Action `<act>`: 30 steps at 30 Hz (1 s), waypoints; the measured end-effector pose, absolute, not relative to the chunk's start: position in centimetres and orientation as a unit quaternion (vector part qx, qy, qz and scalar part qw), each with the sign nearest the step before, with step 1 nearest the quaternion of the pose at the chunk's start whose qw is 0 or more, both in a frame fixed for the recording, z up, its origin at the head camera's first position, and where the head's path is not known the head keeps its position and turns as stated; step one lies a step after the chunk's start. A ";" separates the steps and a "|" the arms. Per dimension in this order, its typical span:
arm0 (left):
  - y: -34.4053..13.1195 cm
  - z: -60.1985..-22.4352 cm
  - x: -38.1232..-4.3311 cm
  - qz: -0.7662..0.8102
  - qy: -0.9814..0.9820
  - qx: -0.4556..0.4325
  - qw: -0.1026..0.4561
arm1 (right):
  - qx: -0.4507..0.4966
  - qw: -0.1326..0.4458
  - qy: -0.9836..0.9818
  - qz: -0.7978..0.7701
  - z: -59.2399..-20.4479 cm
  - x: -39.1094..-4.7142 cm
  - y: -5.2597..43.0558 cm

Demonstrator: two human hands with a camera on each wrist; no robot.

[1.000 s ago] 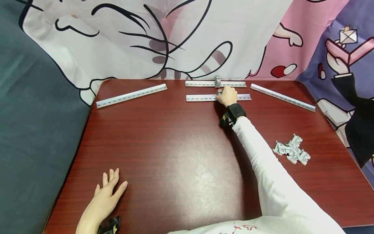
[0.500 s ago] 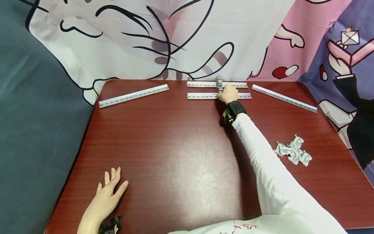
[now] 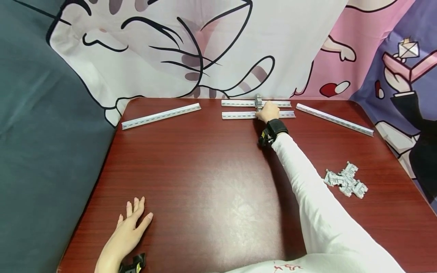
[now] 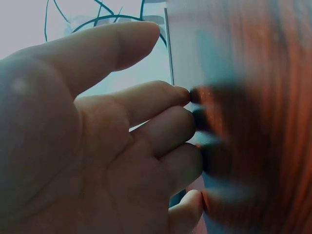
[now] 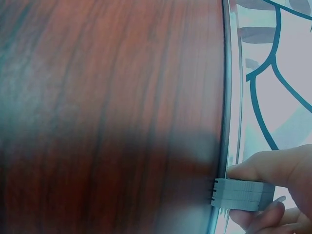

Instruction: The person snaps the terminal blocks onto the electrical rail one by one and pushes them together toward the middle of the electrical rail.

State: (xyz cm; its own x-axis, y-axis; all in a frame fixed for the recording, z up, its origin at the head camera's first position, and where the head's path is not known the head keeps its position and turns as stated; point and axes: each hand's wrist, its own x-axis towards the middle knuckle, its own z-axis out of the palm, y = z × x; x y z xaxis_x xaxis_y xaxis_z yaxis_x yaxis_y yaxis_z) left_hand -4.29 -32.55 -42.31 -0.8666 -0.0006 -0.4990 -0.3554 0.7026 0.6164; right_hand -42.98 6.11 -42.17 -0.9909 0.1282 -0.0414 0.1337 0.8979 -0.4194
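At the far side of the table, my right hand (image 3: 268, 111) pinches a grey plastic terminal block (image 5: 240, 194) between thumb and fingers. The block sits against the nearer slotted metal DIN rail (image 3: 239, 115); whether it is clipped on I cannot tell. Just behind, a second grey block (image 3: 258, 101) stands on the farther DIN rail (image 3: 239, 102), which lies parallel. My left hand (image 3: 125, 231) rests at the table's near left, fingers spread and fingertips touching the wood. In the left wrist view its palm (image 4: 112, 146) holds nothing.
Two more DIN rails lie slanted, a left rail (image 3: 161, 116) and a right rail (image 3: 334, 120). A loose pile of grey terminal blocks (image 3: 346, 179) is on the right of the brown table (image 3: 191, 170). Printed cloth (image 3: 290, 45) hangs behind the table's far edge.
The head view has shifted slightly, so the table appears lower and farther right. My right hand keeps its pinch at the nearer rail; the left hand stays resting.
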 end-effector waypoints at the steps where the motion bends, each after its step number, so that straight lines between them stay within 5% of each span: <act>1: -32.5 -42.3 -4.2 0.373 0.892 -0.101 0.236 | 0.066 0.005 0.974 -0.217 -42.2 -43.0 6.1; 15: -32.6 -40.5 -5.1 0.313 0.905 -0.076 0.278 | 0.057 -0.036 0.973 -0.222 -42.3 -41.2 5.9; 30: -31.4 -35.3 -17.3 0.174 0.949 0.081 0.248 | 0.004 -0.051 0.944 -0.326 -37.8 -32.2 13.3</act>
